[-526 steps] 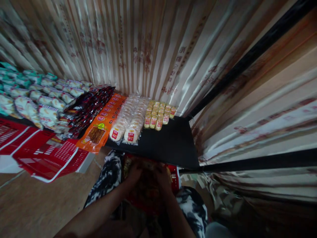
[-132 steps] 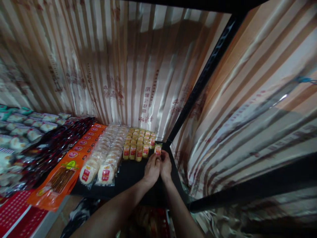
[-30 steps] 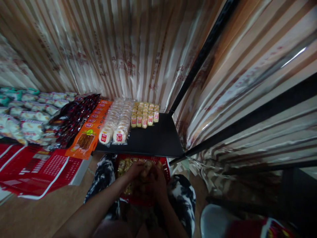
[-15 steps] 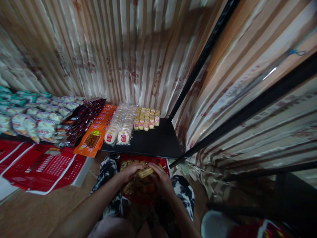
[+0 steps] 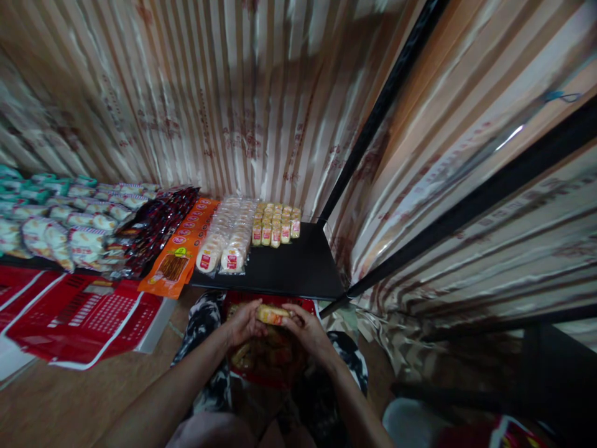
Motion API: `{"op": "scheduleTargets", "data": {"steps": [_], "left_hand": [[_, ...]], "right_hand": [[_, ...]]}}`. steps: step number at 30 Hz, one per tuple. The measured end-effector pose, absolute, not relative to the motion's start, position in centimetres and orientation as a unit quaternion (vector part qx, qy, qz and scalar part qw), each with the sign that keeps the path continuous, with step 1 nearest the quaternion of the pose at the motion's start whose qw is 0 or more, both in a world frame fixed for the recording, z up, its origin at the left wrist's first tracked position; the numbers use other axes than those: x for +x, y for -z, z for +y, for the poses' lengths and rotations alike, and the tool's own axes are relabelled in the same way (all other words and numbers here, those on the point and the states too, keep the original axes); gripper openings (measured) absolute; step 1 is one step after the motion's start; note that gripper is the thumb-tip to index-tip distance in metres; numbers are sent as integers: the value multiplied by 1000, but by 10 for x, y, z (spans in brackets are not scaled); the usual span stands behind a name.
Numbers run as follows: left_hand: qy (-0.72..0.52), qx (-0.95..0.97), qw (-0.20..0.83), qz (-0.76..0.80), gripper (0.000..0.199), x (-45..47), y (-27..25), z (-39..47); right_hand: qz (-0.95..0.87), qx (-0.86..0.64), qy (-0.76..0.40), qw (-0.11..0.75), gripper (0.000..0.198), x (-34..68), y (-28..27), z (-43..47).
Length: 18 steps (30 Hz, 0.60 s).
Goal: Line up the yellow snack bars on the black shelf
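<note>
Between my two hands is a small yellow snack pack (image 5: pixel 271 315) with a red and orange label, held lengthwise. My left hand (image 5: pixel 244 325) has its fingers curled at the pack's left end. Thumb and fingers of my right hand (image 5: pixel 305 327) pinch its right end. Both hands are over a red bag (image 5: pixel 308 305) between my knees. Inside lie more yellow snack packs (image 5: pixel 240 358), partly hidden by my hands and dim in the shadow.
A black shelf (image 5: pixel 298 267) holds rows of small yellow packs (image 5: pixel 276 225), clear-wrapped white round snacks (image 5: pixel 233 258), an orange bag (image 5: pixel 170 264), dark shiny packets (image 5: pixel 149 233) and white packets (image 5: pixel 86 242). Red bags (image 5: pixel 102 317) sit at left. Black poles (image 5: pixel 410 249) slant at right before a striped curtain (image 5: pixel 261 112).
The snack pack has turned so its label shows. My hands have opened out from over it to its two ends, the right one shifting slightly right.
</note>
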<state>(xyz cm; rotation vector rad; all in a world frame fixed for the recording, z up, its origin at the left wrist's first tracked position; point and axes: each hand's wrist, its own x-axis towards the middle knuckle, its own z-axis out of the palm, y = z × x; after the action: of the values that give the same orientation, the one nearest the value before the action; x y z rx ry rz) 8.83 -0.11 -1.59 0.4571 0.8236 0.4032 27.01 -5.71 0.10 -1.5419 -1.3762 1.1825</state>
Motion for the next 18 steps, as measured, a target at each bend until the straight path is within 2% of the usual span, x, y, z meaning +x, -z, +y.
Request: {"op": "scheduleTargets", "data": {"steps": [7, 10, 14, 18], "left_hand": [[-225, 272, 859, 370, 48, 86, 10, 5], [-269, 319, 830, 371, 42, 91, 7, 5], [-300, 413, 734, 448, 34, 101, 5, 9], [-298, 469, 669, 493, 24, 107, 1, 20]], "right_hand": [[-494, -601, -485, 399, 44, 273, 5, -48], [-473, -592, -505, 412, 47, 271, 11, -45], [-456, -597, -509, 420, 45, 262, 22, -41], [-520, -621, -437, 390, 33, 255, 22, -37]]}}
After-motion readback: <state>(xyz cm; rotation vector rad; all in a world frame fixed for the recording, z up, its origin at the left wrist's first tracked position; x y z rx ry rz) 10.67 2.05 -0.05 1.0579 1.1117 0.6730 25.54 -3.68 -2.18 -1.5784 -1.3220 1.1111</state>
